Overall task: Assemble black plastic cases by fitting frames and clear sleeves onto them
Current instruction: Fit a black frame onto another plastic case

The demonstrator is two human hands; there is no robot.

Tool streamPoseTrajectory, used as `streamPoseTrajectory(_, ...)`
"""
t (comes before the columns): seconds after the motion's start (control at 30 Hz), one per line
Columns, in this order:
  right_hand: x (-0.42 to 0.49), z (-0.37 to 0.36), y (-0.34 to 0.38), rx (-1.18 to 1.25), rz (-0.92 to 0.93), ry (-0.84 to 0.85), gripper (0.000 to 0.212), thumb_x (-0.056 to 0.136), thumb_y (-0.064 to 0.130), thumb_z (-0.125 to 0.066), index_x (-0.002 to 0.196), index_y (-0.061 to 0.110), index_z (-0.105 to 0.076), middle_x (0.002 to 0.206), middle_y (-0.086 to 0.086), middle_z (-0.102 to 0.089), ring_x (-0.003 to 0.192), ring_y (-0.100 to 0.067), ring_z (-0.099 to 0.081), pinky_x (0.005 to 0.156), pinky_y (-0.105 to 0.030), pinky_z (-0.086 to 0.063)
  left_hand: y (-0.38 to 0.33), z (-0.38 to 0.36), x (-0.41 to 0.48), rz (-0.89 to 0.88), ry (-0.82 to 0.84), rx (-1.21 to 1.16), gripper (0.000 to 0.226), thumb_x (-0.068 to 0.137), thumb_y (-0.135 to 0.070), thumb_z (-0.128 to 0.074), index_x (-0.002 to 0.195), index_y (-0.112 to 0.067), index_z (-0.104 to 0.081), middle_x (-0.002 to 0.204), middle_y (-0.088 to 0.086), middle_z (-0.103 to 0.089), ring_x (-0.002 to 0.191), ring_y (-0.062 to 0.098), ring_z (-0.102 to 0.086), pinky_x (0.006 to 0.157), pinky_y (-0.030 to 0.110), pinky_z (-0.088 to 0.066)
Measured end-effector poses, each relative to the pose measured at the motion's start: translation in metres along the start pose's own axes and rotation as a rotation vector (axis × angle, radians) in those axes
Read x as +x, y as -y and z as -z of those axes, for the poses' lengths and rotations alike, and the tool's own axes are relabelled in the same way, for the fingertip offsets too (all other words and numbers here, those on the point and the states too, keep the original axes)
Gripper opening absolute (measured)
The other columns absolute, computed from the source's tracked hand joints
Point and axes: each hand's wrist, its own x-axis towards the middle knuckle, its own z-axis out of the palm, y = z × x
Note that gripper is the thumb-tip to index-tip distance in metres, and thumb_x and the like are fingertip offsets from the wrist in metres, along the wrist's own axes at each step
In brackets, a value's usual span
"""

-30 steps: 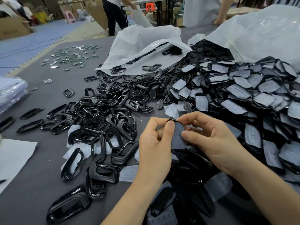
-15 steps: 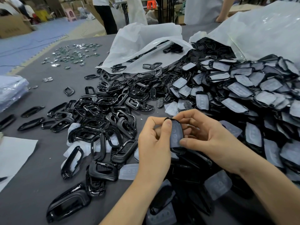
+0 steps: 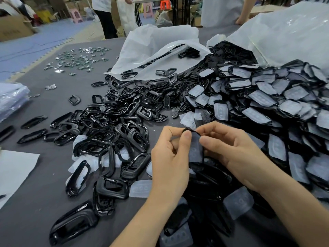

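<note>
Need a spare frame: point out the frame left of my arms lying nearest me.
The large glossy frame at the lower left, lying alone, nearer than everything in the frame pile.

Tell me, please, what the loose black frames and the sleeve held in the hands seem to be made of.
The black frames: probably hard plastic, glossy, with sharp highlights along their rims. The sleeve, pinched by the left hand and right hand: likely soft silicone or plastic, frosted translucent grey, no glare.

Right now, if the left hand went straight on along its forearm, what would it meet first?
Besides the case it pinches, the left hand would probably meet first the loose clear sleeves lying just beyond, though depth is unclear.
</note>
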Motion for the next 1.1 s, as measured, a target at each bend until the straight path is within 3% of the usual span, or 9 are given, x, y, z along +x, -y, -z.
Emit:
streamPoseTrajectory(0.1, -0.0004, -0.004, -0.0027, 0.004, 0.041, -0.093, 0.012, 0.075, 0.027, -0.068, 0.082, 0.018, -0.07, 0.074, 0.002, -0.066, 0.071, -0.007, -0.062, 0.066, -0.017, -0.05, 0.0006, -0.0005, -0.0008, -0.019, 0.022, 0.06, 0.017, 0.096, -0.019, -0.055, 0.08, -0.021, -0.056, 0.043, -0.013, -0.042, 0.042, 0.002, -0.032, 0.045, 0.014, -0.026)
streamPoseTrajectory(0.27, -0.0007, -0.0081, -0.0024, -0.094, 0.083, -0.163, 0.01, 0.087, 0.001, -0.061, 0.08, 0.008, -0.065, 0.067, -0.002, -0.065, 0.065, -0.008, -0.06, 0.061, -0.019, -0.05, 0.0013, -0.0018, -0.0027, -0.051, 0.033, 0.094, 0.014, 0.091, -0.03, -0.055, 0.078, -0.024, -0.054, 0.045, -0.012, -0.039, 0.043, 0.003, -0.03, 0.044, 0.015, -0.025)
streamPoseTrajectory(0.37, -0.0013, -0.0093, -0.0021, -0.206, 0.098, -0.198, 0.013, 0.087, 0.004, -0.061, 0.079, 0.012, -0.065, 0.07, -0.012, -0.064, 0.066, -0.015, -0.057, 0.065, -0.027, -0.048, 0.0007, -0.0024, -0.0037, -0.066, 0.044, 0.118, 0.014, 0.09, -0.031, -0.053, 0.079, -0.023, -0.054, 0.044, -0.013, -0.04, 0.041, 0.003, -0.031, 0.044, 0.013, -0.024)
streamPoseTrajectory(0.53, -0.0015, -0.0068, 0.0017, -0.039, 0.033, -0.15, 0.018, 0.089, 0.011, -0.062, 0.072, 0.011, -0.065, 0.059, 0.003, -0.058, 0.055, -0.005, -0.055, 0.052, -0.015, -0.046, 0.0038, -0.0029, -0.0037, 0.003, 0.06, 0.037, 0.017, 0.095, -0.022, -0.057, 0.079, -0.019, -0.056, 0.046, -0.01, -0.041, 0.043, 0.002, -0.033, 0.045, 0.013, -0.028)
streamPoseTrajectory(0.67, 0.0013, -0.0039, 0.0023, 0.228, -0.083, -0.145, 0.029, 0.081, 0.034, -0.054, 0.066, 0.015, -0.07, 0.062, -0.002, -0.052, 0.055, -0.009, -0.048, 0.049, -0.018, -0.044, 0.0025, -0.0055, -0.0055, 0.052, 0.099, -0.064, 0.015, 0.095, -0.025, -0.056, 0.083, -0.016, -0.057, 0.059, 0.013, -0.064, 0.056, 0.03, -0.063, 0.057, 0.041, -0.054)
streamPoseTrajectory(0.77, -0.0004, -0.0039, 0.0027, 0.052, -0.043, -0.098, 0.028, 0.083, 0.038, -0.067, 0.073, 0.012, -0.071, 0.061, 0.002, -0.06, 0.055, -0.006, -0.054, 0.053, -0.016, -0.047, 0.0028, -0.0026, -0.0031, 0.056, 0.078, -0.029, 0.018, 0.097, -0.015, -0.054, 0.079, -0.016, -0.056, 0.045, -0.009, -0.05, 0.041, 0.001, -0.042, 0.044, 0.014, -0.036)
streamPoseTrajectory(0.93, -0.0009, -0.0043, 0.0014, -0.155, -0.017, -0.13, 0.01, 0.076, 0.016, -0.072, 0.081, 0.01, -0.068, 0.069, -0.004, -0.067, 0.063, -0.013, -0.061, 0.055, -0.016, -0.049, 0.0016, -0.0008, -0.0022, 0.123, 0.092, -0.037, 0.017, 0.097, -0.023, -0.054, 0.081, -0.019, -0.058, 0.046, -0.003, -0.038, 0.041, 0.007, -0.027, 0.04, 0.017, -0.024)
streamPoseTrajectory(1.03, 0.0001, -0.0054, -0.0021, -0.121, -0.025, -0.212, 0.008, 0.08, 0.009, -0.07, 0.081, 0.003, -0.064, 0.065, -0.008, -0.062, 0.057, -0.014, -0.055, 0.051, -0.017, -0.047, -0.0023, -0.0008, -0.0024, 0.149, 0.166, -0.119, 0.006, 0.096, -0.022, -0.053, 0.099, -0.02, -0.058, 0.04, -0.011, -0.032, 0.036, 0.002, -0.023, 0.038, 0.012, -0.022)
streamPoseTrajectory(1.1, 0.0003, -0.0053, -0.004, -0.042, -0.031, -0.26, 0.008, 0.079, 0.012, -0.07, 0.079, 0.006, -0.064, 0.06, -0.001, -0.06, 0.052, -0.008, -0.053, 0.049, -0.017, -0.046, -0.0027, -0.0005, -0.003, 0.165, 0.221, -0.161, 0.017, 0.097, -0.017, -0.054, 0.112, -0.024, -0.057, 0.041, -0.012, -0.038, 0.039, 0.002, -0.028, 0.043, 0.014, -0.026)
